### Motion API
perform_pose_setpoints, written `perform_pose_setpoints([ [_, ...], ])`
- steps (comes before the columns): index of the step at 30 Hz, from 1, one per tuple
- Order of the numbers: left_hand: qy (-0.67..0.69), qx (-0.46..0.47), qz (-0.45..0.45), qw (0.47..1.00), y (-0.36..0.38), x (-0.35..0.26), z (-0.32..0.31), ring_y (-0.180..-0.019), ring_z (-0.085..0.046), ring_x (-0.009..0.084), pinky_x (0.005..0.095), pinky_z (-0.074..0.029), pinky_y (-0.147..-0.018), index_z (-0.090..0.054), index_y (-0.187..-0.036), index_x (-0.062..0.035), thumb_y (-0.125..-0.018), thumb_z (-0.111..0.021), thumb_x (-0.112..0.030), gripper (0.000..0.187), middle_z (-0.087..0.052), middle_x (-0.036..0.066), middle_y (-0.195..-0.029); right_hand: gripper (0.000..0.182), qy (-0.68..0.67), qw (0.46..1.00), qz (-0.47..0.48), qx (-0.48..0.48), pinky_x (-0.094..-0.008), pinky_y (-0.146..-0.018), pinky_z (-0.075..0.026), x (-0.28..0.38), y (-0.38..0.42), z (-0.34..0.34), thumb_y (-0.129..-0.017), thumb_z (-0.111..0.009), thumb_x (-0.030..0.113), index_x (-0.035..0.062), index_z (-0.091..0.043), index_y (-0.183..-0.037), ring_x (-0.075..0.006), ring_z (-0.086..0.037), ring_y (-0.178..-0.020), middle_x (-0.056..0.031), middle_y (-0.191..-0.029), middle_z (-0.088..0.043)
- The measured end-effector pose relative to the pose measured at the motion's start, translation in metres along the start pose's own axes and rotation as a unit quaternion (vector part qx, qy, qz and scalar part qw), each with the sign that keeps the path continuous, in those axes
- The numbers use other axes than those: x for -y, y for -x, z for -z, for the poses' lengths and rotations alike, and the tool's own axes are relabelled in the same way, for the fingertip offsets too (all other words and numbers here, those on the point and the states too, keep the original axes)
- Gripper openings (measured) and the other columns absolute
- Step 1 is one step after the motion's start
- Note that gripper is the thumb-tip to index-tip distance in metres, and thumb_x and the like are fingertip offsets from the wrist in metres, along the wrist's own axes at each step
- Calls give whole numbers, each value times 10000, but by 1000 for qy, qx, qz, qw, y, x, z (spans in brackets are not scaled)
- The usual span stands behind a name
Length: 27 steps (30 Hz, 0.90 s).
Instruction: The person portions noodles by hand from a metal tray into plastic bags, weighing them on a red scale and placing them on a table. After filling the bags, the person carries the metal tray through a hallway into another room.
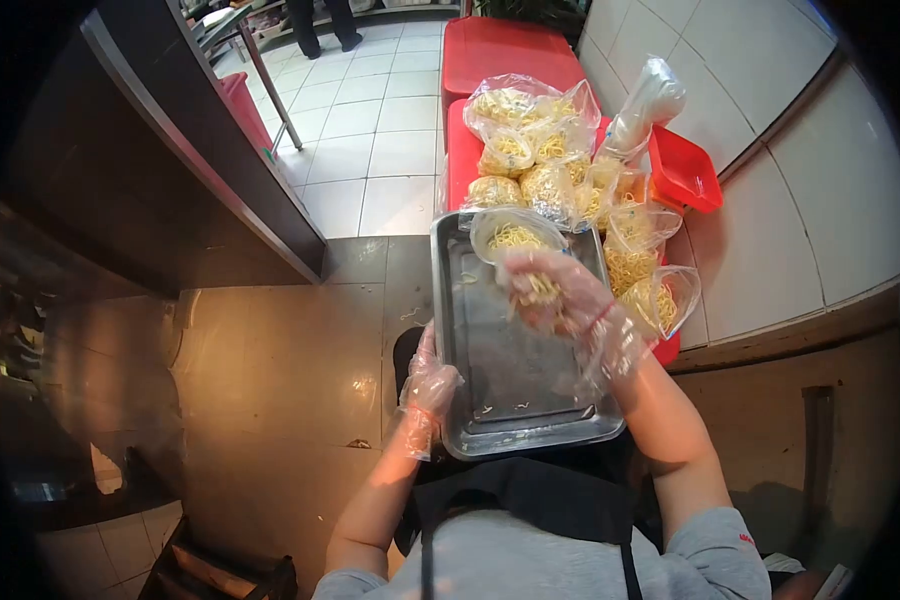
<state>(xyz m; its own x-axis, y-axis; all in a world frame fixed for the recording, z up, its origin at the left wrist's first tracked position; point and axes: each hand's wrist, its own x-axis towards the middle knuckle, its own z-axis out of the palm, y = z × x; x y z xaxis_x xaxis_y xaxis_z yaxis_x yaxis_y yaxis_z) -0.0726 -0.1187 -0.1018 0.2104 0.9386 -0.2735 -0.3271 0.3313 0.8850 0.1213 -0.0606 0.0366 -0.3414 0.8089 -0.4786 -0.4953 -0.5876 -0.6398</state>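
Note:
A metal tray rests across my lap, with a few stray noodle bits on its bottom. My left hand, in a clear plastic glove, grips the tray's left rim. At the tray's far end sits a clear plastic bowl with yellow noodles in it. Just on the near side of this bowl is my gloved right hand, slightly blurred, its fingers closed around a small bunch of noodles. Both gloves have a red band at the wrist.
Several clear bags of noodles crowd the red surface ahead and to the right. Beside them are a red basket and a roll of plastic bags. A tiled wall stands right, a dark cabinet left. A person's legs show far back.

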Motion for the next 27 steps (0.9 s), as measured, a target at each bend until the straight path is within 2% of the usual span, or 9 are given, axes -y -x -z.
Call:
perform_pose_setpoints([
  [5, -372, -86, -365, 849, -1, -54, -22, -1318, -379, 376, 432, -317, -1081, -373, -1404, -26, -787, -563, -36, 645, -341, 216, -1454, 203, -152, 987, -2, 55, -198, -354, -378, 6, -52, 31, -950, -536, 249, 61, -524, -875, -74, -460, -427, -8, -641, -535],
  [11, -513, 25, -269, 814, -84, -100, -64, -1151, -543, 344, 398, -420, -992, -647, -1141, -102, -846, -598, -120, 300, -532, 248, -1247, 257, -171, 985, 20, -13, -233, -403, -438, 6, -56, 46, -953, -517, 267, 16, -545, -1003, -145, -552, -538, -90, -783, -611],
  [14, -495, 97, -210, 837, -95, -113, -81, -1024, -596, 331, 389, -478, -862, -643, -1134, -73, -903, -523, -123, 265, -618, 193, -1107, 296, -191, 974, 50, -108, -325, -500, -482, 7, -55, 37, -943, -523, 285, 8, -498, -1044, -221, -556, -611, -133, -793, -575],
  [15, -370, 93, -69, 922, -86, -122, -93, -981, -612, 322, 372, -476, -863, -648, -1113, -72, -892, -506, -117, 267, -629, 131, -1123, 397, -214, 967, 25, -136, -369, -572, -505, 8, -59, 42, -939, -515, 358, -2, -502, -1106, -260, -587, -718, -180, -917, -596],
  [18, -430, 100, -196, 876, -99, -96, -80, -1033, -603, 330, 387, -487, -884, -605, -1197, -136, -744, -688, -107, 462, -621, 144, -1175, 504, -214, 975, 13, -59, -398, -675, -537, 22, -42, 30, -933, -500, 416, -21, -488, -1184, -302, -623, -837, -216, -1060, -601],
  [19, -471, 94, -204, 853, -97, -92, -77, -1072, -586, 326, 386, -475, -909, -585, -1221, -144, -737, -686, -100, 497, -587, 135, -1232, 638, -183, 980, 48, -60, -388, -676, -553, 22, -32, 25, -940, -469, 416, -144, -428, -1244, -333, -641, -777, -246, -992, -622],
  [22, -552, 86, -202, 804, -84, -100, -80, -1175, -533, 316, 387, -441, -978, -534, -1283, -164, -720, -681, -84, 587, -486, 112, -1379, 637, -148, 975, -24, 165, -386, -677, -553, 32, -31, 81, -940, -469, 407, -157, -422, -1233, -323, -641, -801, -260, -1061, -603],
  [23, -555, 92, -187, 805, -82, -103, -81, -1199, -515, 314, 389, -429, -994, -521, -1295, -169, -717, -679, -80, 605, -452, 106, -1412, 633, -110, 992, 50, -46, -382, -652, -550, 36, 2, 14, -942, -469, 385, -169, -394, -1237, -310, -636, -791, -248, -1072, -590],
  [27, -542, 111, -183, 813, -85, -96, -83, -1210, -506, 321, 390, -424, -1001, -506, -1313, -184, -703, -684, -64, 646, -451, 98, -1419, 576, -47, 998, 46, -9, -391, -644, -536, 37, -10, 60, -938, -486, 328, -115, -366, -1286, -296, -614, -741, -195, -1045, -581],
])
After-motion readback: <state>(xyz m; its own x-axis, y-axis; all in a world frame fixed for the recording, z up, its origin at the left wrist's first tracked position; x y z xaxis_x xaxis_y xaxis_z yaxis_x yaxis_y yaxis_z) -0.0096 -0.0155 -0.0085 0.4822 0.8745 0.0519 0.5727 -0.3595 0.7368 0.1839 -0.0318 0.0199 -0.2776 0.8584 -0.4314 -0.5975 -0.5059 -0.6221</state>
